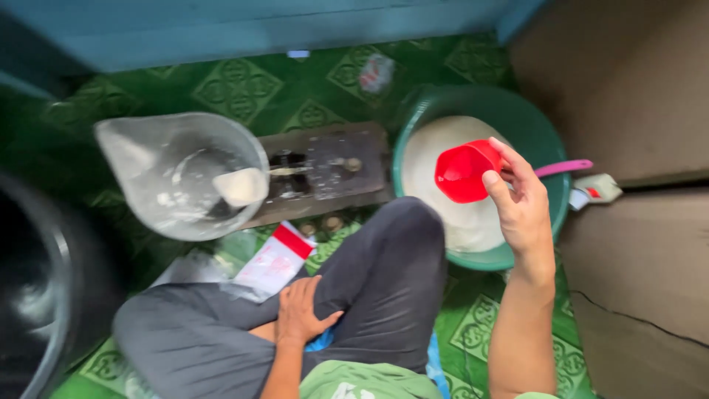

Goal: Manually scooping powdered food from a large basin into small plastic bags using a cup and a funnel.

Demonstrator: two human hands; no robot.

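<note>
You are sitting on the floor of a home, in a simple corner used for food work. The floor covering is green vinyl with a diamond pattern, as people lay in a house, and a blue painted wall runs behind it. A green basin with white powder, a clear plastic bowl on a small scale and brown cardboard boxes stand around you, not on a table
</note>
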